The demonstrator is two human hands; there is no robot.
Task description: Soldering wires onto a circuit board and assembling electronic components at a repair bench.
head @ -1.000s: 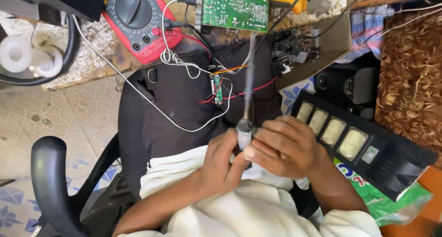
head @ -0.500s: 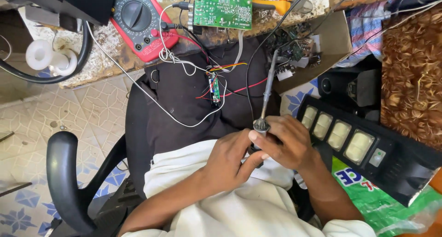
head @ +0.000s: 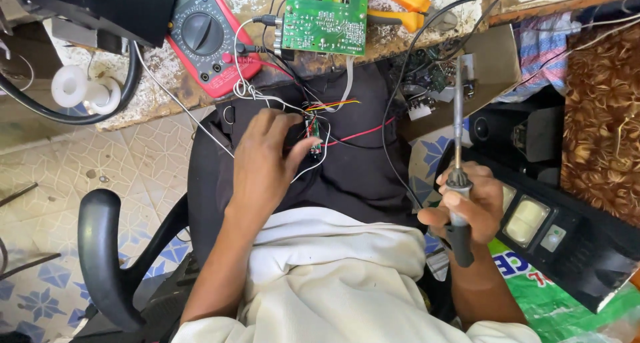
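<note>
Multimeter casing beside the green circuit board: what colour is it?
The multimeter has a red casing around a dark grey face and dial, seen in the head view.

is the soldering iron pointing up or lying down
Pointing up: the right hand grips the soldering iron by its handle, shaft rising toward the bench, tip in the air, touching nothing.

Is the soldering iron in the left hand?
No, the right hand grips the soldering iron; the left hand rests on the small wired board.
</note>
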